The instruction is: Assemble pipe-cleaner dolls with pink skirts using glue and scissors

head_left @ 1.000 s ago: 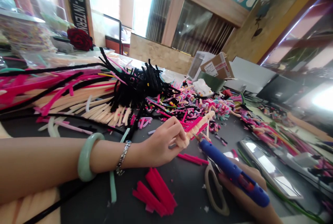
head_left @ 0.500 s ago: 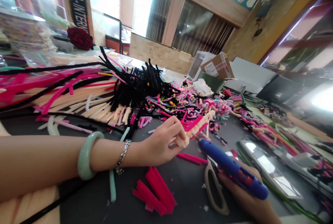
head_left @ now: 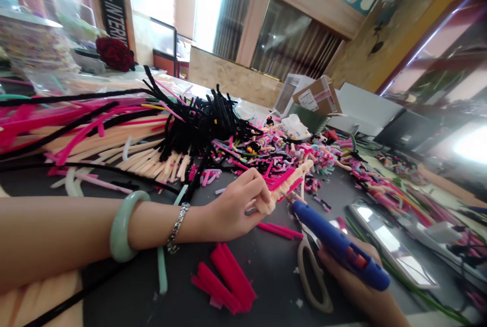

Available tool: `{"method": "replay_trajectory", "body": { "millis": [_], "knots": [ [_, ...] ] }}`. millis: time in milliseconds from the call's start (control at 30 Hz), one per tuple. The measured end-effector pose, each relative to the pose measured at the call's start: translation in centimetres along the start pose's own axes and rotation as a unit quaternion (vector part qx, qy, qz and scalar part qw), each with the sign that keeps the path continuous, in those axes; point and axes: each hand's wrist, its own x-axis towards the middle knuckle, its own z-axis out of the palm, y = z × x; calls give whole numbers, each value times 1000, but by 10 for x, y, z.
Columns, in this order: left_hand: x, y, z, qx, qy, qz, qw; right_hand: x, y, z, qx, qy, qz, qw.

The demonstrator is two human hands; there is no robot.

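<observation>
My left hand (head_left: 239, 205) is closed around the lower end of a fuzzy cream and hot-pink pipe-cleaner piece (head_left: 287, 183), which slants up to the right. In my right hand (head_left: 350, 266) is a blue glue gun (head_left: 340, 246), gripped by its body. Its nozzle meets or nearly meets the lower side of the piece; contact is hard to make out. Below the nozzle, scissors with grey handles (head_left: 314, 276) lie on the dark table. Cut hot-pink pipe cleaners (head_left: 226, 281) rest under my left wrist, and a few more pink strips (head_left: 280, 230) lie beside the scissors.
Behind my left hand spreads a heap of black pipe cleaners (head_left: 205, 119), with cream ones (head_left: 152, 162) at its left. Many small coloured pieces (head_left: 262, 152) are scattered farther back. A phone (head_left: 393, 243) lies to the right, near a power strip (head_left: 449, 241). A cardboard box (head_left: 317, 96) stands behind.
The view has shifted very slightly. Both hands, the pipe-cleaner piece and the glue gun keep nearly the same positions, with the nozzle still by the piece.
</observation>
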Motion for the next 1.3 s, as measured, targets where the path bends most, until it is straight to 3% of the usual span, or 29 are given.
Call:
{"method": "replay_trajectory", "body": {
  "millis": [200,500,700,1033,1300],
  "knots": [
    [0,-1,1,-6,5,-6,1000,5,-3,-2,-8,-27,-38,999],
    [1,1,-1,39,6,12,999,-1,-10,3,15,7,58,998],
    [1,2,-1,48,2,8,999,-7,2,7,33,29,91,995],
    [2,1,-1,57,10,19,998,-5,17,5,9,32,29,999],
    [1,1,-1,55,6,13,998,-7,4,11,33,53,85,994]
  ]
}}
